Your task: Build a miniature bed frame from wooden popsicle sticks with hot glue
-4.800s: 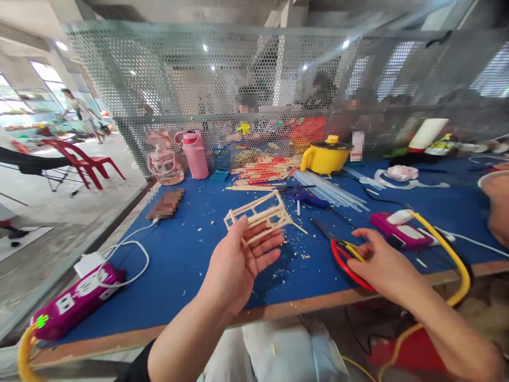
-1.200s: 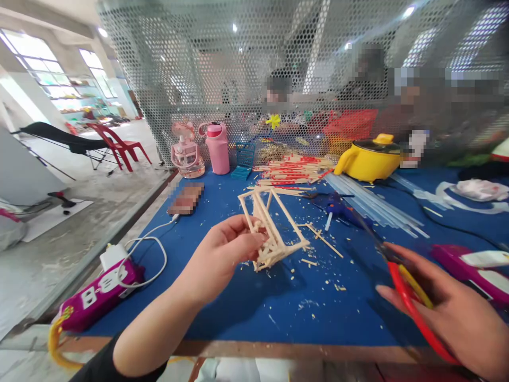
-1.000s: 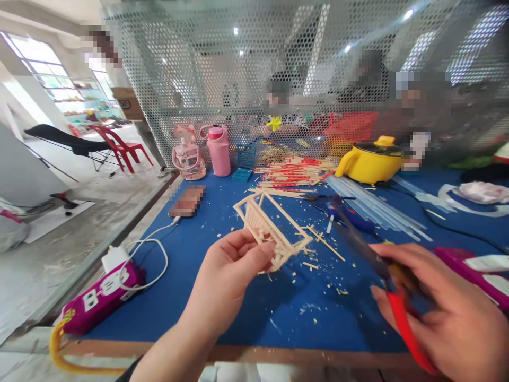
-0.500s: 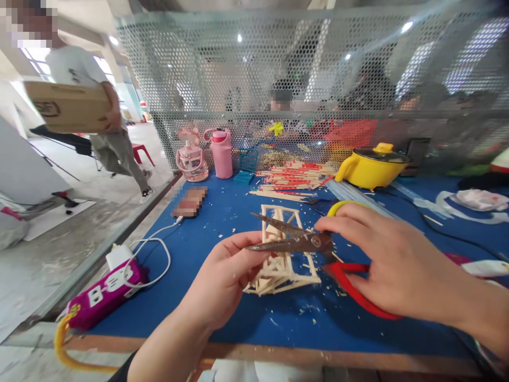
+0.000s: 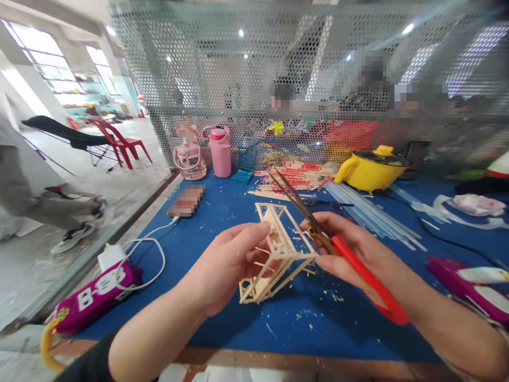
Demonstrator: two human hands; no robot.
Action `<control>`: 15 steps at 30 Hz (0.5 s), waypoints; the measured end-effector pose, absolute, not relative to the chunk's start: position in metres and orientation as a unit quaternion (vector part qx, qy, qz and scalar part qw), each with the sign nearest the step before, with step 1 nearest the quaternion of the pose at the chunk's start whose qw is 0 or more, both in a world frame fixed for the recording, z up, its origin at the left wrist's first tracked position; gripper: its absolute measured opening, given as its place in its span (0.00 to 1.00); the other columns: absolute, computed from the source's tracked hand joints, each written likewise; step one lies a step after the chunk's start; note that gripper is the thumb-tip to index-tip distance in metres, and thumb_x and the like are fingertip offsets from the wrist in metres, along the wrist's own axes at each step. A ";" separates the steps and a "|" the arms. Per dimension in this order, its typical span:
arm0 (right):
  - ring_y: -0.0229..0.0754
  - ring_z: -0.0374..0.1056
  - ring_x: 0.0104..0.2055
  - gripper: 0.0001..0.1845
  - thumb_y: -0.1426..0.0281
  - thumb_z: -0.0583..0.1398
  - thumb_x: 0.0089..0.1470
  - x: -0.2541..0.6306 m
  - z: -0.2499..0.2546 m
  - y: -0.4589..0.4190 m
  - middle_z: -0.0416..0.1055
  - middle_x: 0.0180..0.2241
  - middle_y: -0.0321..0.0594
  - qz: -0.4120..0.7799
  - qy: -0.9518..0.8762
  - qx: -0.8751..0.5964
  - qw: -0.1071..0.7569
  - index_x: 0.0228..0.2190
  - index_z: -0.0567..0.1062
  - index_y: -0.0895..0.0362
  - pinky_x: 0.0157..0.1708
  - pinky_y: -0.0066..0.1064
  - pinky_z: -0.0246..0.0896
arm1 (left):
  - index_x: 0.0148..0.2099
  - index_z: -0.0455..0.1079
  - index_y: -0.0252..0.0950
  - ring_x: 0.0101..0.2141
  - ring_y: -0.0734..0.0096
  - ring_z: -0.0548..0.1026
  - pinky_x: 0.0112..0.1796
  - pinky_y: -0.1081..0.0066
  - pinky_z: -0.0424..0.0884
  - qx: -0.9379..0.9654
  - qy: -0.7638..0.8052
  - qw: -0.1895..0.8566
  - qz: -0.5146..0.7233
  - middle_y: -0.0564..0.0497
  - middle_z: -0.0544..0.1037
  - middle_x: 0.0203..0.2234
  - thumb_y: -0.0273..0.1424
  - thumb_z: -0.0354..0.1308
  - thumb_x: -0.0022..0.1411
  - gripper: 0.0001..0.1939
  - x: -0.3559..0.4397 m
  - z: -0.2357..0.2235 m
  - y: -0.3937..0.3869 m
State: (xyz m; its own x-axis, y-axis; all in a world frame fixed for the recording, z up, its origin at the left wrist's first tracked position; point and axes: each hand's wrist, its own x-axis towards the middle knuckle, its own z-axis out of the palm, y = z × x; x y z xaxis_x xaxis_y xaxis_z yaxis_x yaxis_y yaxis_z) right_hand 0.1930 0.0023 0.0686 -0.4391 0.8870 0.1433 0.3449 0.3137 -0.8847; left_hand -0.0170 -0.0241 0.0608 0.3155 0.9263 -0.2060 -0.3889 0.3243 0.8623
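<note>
My left hand [image 5: 234,260] grips a small frame of pale wooden sticks [image 5: 283,246] by its left side, its fingers partly hidden among the bars. The frame is tilted above the blue tabletop [image 5: 314,329]. In my right hand [image 5: 358,254] is a pair of scissors [image 5: 318,231] with a red handle and dark, worn blades, which point up and to the left. The blades lie nearly together, beside the frame's upper right. The right fingertips are close to the frame's right corner; whether they touch it I cannot tell.
Behind the frame lies a pile of sticks with red markings [image 5: 294,175]. Clear glue sticks [image 5: 369,217] lie near a yellow pot [image 5: 374,168]. A pink bottle [image 5: 220,154], a phone [image 5: 186,200] and purple power strips [image 5: 99,297] are around. A perforated metal screen [image 5: 214,69] stands behind.
The scissors have swung from level and open across the frame to upright and nearly closed at its right. The frame has turned in my left hand. A walking person with a box has moved left.
</note>
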 end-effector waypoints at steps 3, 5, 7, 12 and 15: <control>0.36 0.66 0.28 0.17 0.68 0.59 0.50 0.181 0.062 -0.007 0.68 0.30 0.32 0.502 -0.683 -0.402 0.347 0.44 0.67 0.49 0.27 0.26 0.66 | 0.34 0.72 0.32 0.25 0.78 0.70 0.30 0.76 0.67 0.428 0.448 0.676 0.398 0.50 0.74 0.27 0.40 0.61 0.55 0.15 -0.023 0.071 -0.014; 0.34 0.64 0.25 0.16 0.68 0.58 0.51 0.176 0.060 -0.011 0.67 0.28 0.31 0.535 -0.665 -0.388 0.348 0.44 0.66 0.49 0.25 0.24 0.64 | 0.32 0.71 0.31 0.25 0.79 0.70 0.29 0.76 0.67 0.445 0.493 0.649 0.371 0.50 0.74 0.27 0.40 0.62 0.54 0.15 -0.029 0.078 -0.011; 0.33 0.64 0.25 0.17 0.67 0.58 0.52 0.173 0.060 -0.014 0.66 0.28 0.30 0.558 -0.656 -0.375 0.343 0.45 0.66 0.49 0.24 0.23 0.63 | 0.30 0.71 0.31 0.23 0.80 0.69 0.29 0.77 0.67 0.449 0.520 0.635 0.353 0.51 0.74 0.25 0.41 0.61 0.55 0.15 -0.034 0.083 -0.011; 0.33 0.65 0.26 0.19 0.68 0.61 0.49 0.167 0.061 -0.016 0.67 0.29 0.31 0.571 -0.640 -0.374 0.354 0.44 0.66 0.48 0.25 0.21 0.64 | 0.27 0.72 0.32 0.22 0.79 0.70 0.29 0.76 0.68 0.419 0.536 0.646 0.344 0.51 0.74 0.23 0.41 0.63 0.53 0.16 -0.043 0.088 -0.017; 0.34 0.65 0.26 0.18 0.69 0.61 0.47 0.160 0.063 -0.018 0.67 0.26 0.30 0.566 -0.639 -0.393 0.342 0.42 0.67 0.48 0.24 0.22 0.65 | 0.26 0.71 0.32 0.22 0.78 0.71 0.29 0.75 0.69 0.398 0.533 0.662 0.346 0.51 0.75 0.23 0.42 0.64 0.51 0.16 -0.045 0.088 -0.019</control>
State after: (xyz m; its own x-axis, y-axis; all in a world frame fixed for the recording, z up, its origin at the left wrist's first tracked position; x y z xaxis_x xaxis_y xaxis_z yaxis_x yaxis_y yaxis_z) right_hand 0.1603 -0.0183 0.0631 -0.4580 0.8889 -0.0083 0.1148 0.0499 -0.9921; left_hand -0.0448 -0.0194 0.0876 0.1933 0.8821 -0.4296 -0.0341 0.4436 0.8956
